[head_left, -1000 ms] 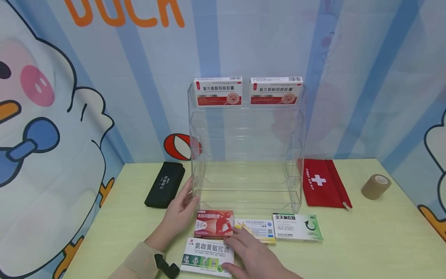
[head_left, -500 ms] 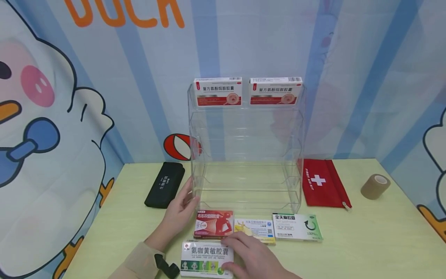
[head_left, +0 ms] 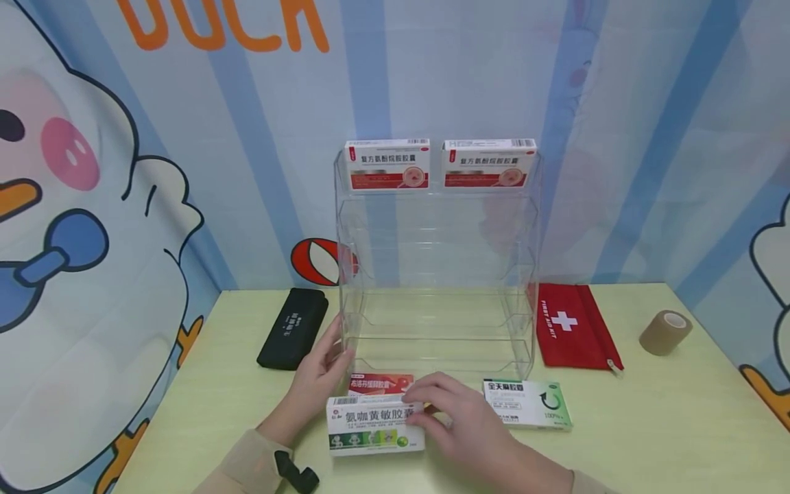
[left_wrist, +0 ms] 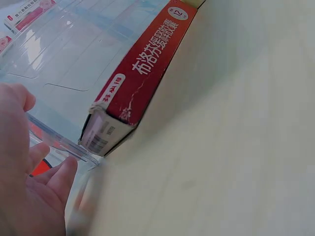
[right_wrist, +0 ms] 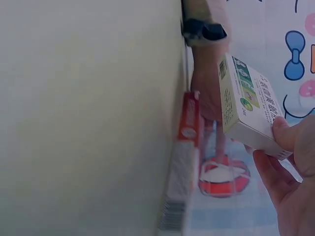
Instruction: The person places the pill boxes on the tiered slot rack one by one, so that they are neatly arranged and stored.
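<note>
My right hand (head_left: pixel 459 418) pinches a white medicine box (head_left: pixel 364 427) by its right end, with green pictures on its front. The box is tilted up above the table, and the right wrist view shows its end face between thumb and fingers. At the left side of a clear acrylic display rack (head_left: pixel 438 337), my left hand (head_left: pixel 317 377) grips the side panel, thumb and fingers on either side of it. A red medicine box (left_wrist: pixel 142 69) lies at the rack's foot, partly covered by the white box in the head view.
A white-and-green medicine box (head_left: pixel 524 405) lies on the right. Two red-and-white boxes (head_left: pixel 390 166) stand on the top tier. Left of the rack is a black pouch (head_left: pixel 293 329); to its right are a red first aid pouch (head_left: pixel 577 329) and a tan bandage roll (head_left: pixel 665 332).
My right hand has lifted the white medicine box off the table and moved it forward, tilting its front up. It now overlaps the red box. The left hand stays at the rack.
</note>
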Demonstrator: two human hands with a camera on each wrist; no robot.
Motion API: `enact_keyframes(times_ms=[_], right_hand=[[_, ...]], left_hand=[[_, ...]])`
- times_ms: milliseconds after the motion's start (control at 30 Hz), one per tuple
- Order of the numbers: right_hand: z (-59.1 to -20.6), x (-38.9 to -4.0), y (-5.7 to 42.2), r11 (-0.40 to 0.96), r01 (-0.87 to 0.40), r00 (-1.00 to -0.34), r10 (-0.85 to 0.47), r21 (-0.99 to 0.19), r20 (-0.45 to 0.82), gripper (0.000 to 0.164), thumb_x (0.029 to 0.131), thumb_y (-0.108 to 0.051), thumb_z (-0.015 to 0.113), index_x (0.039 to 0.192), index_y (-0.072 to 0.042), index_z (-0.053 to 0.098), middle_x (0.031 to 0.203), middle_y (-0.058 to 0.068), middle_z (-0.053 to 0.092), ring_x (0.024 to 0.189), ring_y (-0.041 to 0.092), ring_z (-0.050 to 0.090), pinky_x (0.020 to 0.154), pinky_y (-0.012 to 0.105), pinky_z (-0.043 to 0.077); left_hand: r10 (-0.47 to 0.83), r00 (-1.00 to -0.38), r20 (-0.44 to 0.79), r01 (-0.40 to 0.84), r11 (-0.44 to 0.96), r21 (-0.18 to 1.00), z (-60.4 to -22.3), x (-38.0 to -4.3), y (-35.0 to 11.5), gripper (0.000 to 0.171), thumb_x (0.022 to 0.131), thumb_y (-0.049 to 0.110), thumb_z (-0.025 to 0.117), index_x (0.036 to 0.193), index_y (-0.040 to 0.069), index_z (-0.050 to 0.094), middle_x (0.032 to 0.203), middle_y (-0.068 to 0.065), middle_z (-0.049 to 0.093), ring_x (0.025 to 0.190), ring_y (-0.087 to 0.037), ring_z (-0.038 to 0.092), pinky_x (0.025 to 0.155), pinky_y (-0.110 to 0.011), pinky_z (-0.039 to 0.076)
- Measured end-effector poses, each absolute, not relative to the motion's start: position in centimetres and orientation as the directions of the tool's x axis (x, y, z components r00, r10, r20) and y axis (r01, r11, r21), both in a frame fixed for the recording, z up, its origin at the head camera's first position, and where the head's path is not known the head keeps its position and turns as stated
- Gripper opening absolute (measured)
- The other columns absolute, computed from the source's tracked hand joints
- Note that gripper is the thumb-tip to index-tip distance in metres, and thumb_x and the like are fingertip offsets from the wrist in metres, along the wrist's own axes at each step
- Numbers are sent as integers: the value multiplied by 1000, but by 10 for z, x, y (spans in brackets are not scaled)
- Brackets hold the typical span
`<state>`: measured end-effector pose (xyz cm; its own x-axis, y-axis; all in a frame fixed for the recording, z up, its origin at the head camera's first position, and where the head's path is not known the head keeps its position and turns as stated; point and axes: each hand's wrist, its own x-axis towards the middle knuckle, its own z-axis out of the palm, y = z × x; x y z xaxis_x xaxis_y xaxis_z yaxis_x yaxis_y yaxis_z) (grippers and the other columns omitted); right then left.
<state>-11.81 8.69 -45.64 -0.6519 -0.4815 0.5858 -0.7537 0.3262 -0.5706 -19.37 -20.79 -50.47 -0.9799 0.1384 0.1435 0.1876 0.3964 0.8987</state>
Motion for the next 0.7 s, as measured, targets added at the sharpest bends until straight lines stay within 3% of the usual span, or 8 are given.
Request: enact_keyframes(times_ms=[300, 567, 700], right_hand=[[-413, -154, 108, 414, -798, -593, -404, -439, 697, 35, 83, 1, 93, 114, -11, 81, 117, 1, 76, 100, 15, 78, 86, 18, 67], [-371, -183, 129, 544, -771, -572, -365, -331, 734, 37, 86, -3, 92, 119, -12, 80, 120, 3, 76, 106, 17, 80, 89, 25, 68], [-355, -199, 137, 567, -766, -553, -341, -302, 761, 34, 87, -4, 91, 118, -10, 80, 119, 4, 76, 105, 18, 81, 95, 16, 63]], left_hand=[[135, -981, 137, 180, 388, 904, -505, -195, -207, 76, 114, 24, 61, 174, 47, 22, 180, 0, 38, 159, -33, 51, 124, -51, 50], [124, -983, 136, 175, 407, 896, -505, -194, -206, 76, 114, 25, 62, 173, 51, 22, 180, -3, 39, 160, -37, 49, 124, -52, 49], [123, -981, 149, 187, 406, 894, -504, -194, -205, 76, 113, 23, 62, 175, 45, 23, 179, -7, 40, 158, -39, 50, 123, -52, 49]])
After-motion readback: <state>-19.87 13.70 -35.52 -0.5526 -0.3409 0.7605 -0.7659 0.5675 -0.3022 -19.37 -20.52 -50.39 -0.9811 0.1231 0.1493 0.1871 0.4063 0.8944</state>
